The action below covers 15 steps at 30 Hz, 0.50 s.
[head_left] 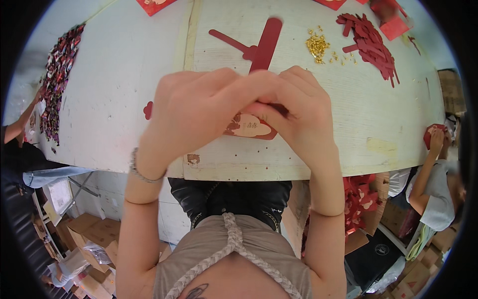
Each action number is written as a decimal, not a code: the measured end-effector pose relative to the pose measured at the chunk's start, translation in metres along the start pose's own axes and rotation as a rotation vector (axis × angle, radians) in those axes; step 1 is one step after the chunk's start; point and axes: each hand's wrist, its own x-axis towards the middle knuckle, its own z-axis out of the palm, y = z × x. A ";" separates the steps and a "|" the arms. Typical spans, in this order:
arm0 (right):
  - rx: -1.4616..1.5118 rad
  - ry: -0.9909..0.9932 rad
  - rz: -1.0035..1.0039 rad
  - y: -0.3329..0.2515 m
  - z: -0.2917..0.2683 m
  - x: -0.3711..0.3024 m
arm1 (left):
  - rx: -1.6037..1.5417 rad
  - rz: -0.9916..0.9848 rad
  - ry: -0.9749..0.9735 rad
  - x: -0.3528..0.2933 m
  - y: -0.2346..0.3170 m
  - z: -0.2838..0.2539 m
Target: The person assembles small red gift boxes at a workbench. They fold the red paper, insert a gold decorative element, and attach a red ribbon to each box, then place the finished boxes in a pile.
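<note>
My left hand (201, 107) and my right hand (306, 112) are raised over the near part of the table, fingers closed and meeting. A wide dark red strip (269, 40) with a rounded end runs into my fingers, which hide its lower end. Beside it is a narrow dark red strip (226, 42) with a scalloped end. Below my hands, a red printed piece with a pale cloud-shaped panel (256, 127) is partly covered. A small scalloped dark red end (148, 110) shows beside my left wrist. My fingertips are mostly hidden.
Small gold fasteners (317, 46) lie scattered beyond my right hand, near a pile of dark red strips (369, 47). Red boxes (397, 27) stand at the far edge. Wrapped pieces (59, 74) heap at the left. At the right, another person's hands (437, 142) hold a red item.
</note>
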 end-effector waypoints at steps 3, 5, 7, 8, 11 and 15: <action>0.047 -0.002 -0.073 0.000 0.000 -0.001 | 0.202 0.253 -0.119 0.021 -0.015 -0.012; 0.045 -0.002 -0.082 0.000 0.000 -0.001 | 0.318 0.314 -0.194 0.036 -0.021 -0.019; 0.043 0.017 -0.110 0.001 0.001 -0.002 | 0.409 0.306 -0.114 0.044 -0.023 -0.013; 0.045 0.033 -0.134 0.001 0.001 -0.002 | 0.427 0.287 -0.081 0.045 -0.021 -0.012; 0.042 0.097 -0.183 0.005 0.006 -0.006 | 0.090 0.013 -0.089 0.030 -0.014 -0.005; 0.031 0.096 -0.181 0.005 0.006 -0.012 | -0.518 -0.613 -0.115 0.012 0.004 -0.008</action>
